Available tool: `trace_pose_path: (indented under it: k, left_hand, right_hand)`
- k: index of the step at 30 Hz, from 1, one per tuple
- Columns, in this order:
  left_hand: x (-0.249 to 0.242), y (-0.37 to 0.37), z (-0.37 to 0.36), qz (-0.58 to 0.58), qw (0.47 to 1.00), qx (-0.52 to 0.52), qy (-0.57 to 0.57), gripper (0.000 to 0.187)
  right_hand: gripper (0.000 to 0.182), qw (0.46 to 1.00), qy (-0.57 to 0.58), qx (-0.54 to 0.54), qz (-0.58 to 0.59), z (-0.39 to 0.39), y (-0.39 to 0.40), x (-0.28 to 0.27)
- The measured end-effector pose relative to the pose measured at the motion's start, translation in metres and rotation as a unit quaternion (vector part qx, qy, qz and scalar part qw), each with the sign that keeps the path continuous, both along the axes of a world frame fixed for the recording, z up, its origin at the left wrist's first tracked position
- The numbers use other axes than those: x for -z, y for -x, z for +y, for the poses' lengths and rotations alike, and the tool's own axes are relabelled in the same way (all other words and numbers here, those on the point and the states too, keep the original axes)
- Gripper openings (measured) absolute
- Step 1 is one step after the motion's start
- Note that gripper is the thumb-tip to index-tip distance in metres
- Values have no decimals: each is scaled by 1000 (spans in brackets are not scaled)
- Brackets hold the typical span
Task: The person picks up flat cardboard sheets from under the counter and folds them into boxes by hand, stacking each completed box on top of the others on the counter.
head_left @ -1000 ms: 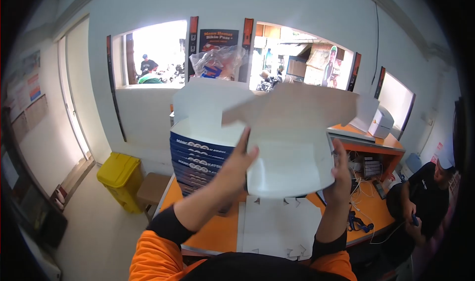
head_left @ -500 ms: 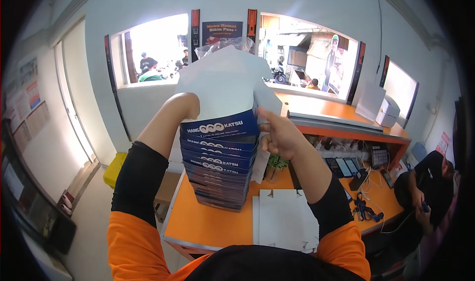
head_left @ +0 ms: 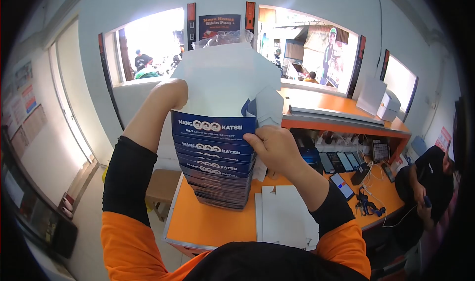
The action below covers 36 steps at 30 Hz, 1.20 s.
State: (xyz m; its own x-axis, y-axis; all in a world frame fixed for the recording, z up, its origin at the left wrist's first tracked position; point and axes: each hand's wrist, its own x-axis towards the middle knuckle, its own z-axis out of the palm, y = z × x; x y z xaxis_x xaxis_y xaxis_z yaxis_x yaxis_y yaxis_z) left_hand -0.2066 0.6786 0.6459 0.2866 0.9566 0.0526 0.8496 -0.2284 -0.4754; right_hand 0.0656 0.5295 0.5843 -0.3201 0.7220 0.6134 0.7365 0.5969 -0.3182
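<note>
A tall stack of nested blue-and-white cardboard food boxes (head_left: 213, 182) stands on the orange counter. The topmost food box (head_left: 210, 124) has its white inside showing and a large white lid flap (head_left: 217, 68) raised at the back. At its front right corner, my right hand (head_left: 271, 146) is closed, the thumb pressed on the blue front wall. My left hand (head_left: 173, 92) is bent against the box's left side, its fingers hidden behind the cardboard. Flat unfolded box blanks (head_left: 287, 216) lie on the counter to the right of the stack.
The orange counter (head_left: 208, 226) has several phones (head_left: 341, 186), a lanyard (head_left: 368, 204) and cables on its right part. A raised shelf (head_left: 321, 105) runs behind. A seated person (head_left: 428, 182) is at right. A brown stool (head_left: 163, 187) stands at left.
My right hand, formerly with fingers spread beside the box, has moved down and closed at its front corner. The top box's right corner now stands folded up. The view shifted slightly.
</note>
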Motion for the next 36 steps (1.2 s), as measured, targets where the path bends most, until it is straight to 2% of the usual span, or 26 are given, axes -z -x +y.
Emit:
trace_pose_path:
  k: [2, 8, 11, 17, 23, 26, 29, 32, 35, 36]
  left_hand:
    - [3, 5, 1, -29, 999, 11, -12, 14]
    - [-1, 9, -11, -11, 998, 66, -19, 16]
    - [4, 14, -4, -20, 997, 51, -58, 16]
    - [7, 21, 7, -17, 998, 50, -44, 15]
    - [-2, -11, -49, -247, 961, -121, 24, 17]
    - [13, -6, -54, -228, 971, -68, -34, 21]
    - [14, 3, -57, -185, 982, -25, -13, 32]
    - [18, 8, -58, -192, 981, -5, -6, 34]
    - [23, 10, -58, -187, 982, 5, -9, 35]
    - [24, 10, -57, -219, 976, 1, 0, 35]
  right_hand:
    - [38, 1000, -27, 1, -6, -1, 2, 2]
    - [39, 998, -37, 37, -39, -6, 6, 2]
    - [41, 998, -45, 29, -30, -3, 8, 4]
    - [41, 998, 7, 26, -50, -5, 5, 2]
    - [40, 994, 90, -25, 54, -11, -4, 12]
    - [37, 976, -55, -78, 198, 10, -2, 21]
    - [33, 953, -164, -125, 221, 29, 10, 9]
    - [32, 962, 68, -210, 159, 48, 11, 8]
    - [30, 969, 108, -165, 147, 48, 9, 11]
    - [30, 969, 96, -163, 157, 50, 10, 15]
